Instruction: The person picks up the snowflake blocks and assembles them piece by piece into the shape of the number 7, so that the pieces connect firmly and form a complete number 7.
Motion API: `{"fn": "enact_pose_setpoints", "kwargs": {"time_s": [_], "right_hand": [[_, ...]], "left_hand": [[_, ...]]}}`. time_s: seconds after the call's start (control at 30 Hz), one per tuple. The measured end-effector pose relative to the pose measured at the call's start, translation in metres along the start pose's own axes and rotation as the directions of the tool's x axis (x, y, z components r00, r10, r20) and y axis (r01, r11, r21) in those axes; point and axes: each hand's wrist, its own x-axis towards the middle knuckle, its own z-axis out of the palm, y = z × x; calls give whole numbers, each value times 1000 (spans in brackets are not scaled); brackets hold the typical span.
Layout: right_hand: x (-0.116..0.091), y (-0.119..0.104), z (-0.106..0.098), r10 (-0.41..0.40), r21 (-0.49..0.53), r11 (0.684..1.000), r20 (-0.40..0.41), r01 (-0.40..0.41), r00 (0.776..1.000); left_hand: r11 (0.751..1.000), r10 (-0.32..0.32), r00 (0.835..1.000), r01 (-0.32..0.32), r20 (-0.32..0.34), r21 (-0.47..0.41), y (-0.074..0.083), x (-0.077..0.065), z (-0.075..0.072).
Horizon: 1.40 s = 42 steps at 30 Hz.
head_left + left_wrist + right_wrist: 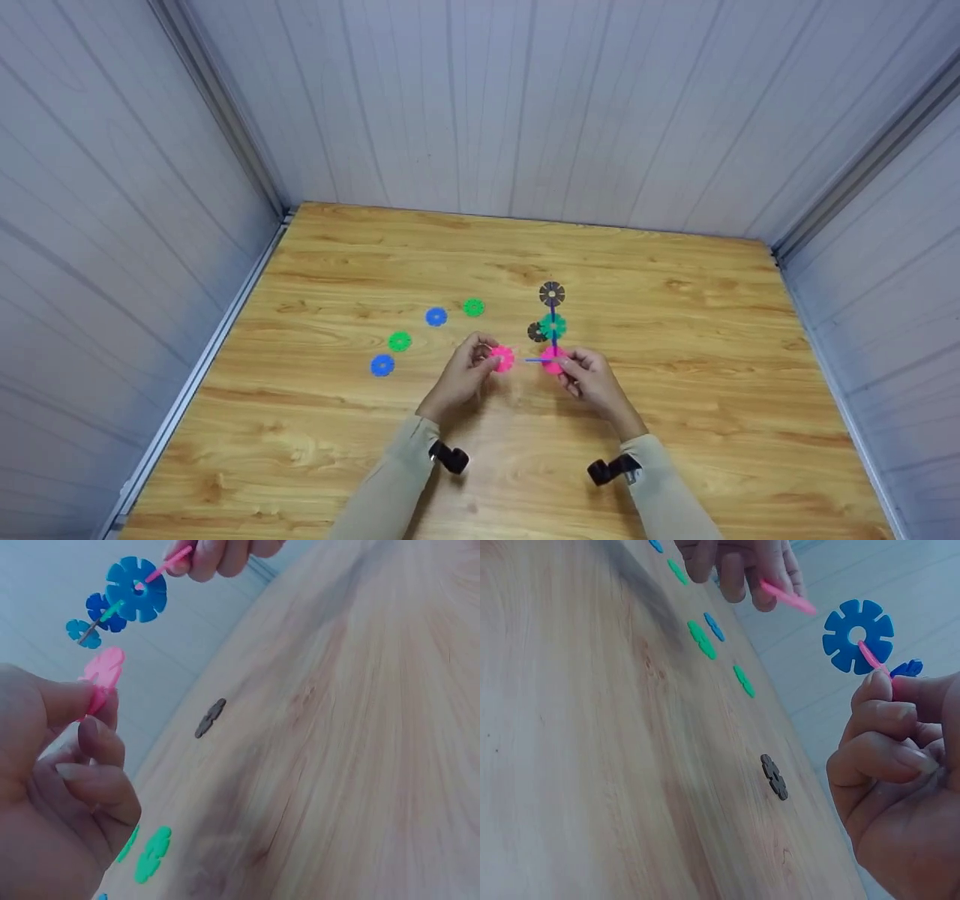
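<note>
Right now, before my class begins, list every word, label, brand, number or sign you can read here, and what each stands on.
No readable text in any view.
Pink disc in the left fingers: no lettering visible.
Joined discs in the right fingers: none visible.
Loose discs, table and walls: none visible.
Wrist cameras: too small to tell.
</note>
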Motion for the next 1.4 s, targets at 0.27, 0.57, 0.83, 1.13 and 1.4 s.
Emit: {"fn": "enact_pose_setpoints", "kwargs": {"time_s": [0.27,0.57,0.83,1.13,1.4], "right_hand": [[1,0,4,-13,-12,1000,-10,13,1000],[-2,1,3,-31,-44,999,2,31,1000],[-2,1,4,-48,-37,998,18,49,999],[-2,3,6,-49,-75,996,25,50,999],[-2,6,9,-39,-68,997,5,40,999]], "left_hand": [[999,-25,997,27,78,-19,7,-8,2],[999,38,995,-37,89,-18,9,-7,7],[992,85,992,-92,93,82,7,-8,3],[990,105,994,-108,42,91,9,-8,6],[994,101,994,-98,-35,56,8,-10,12]]}}
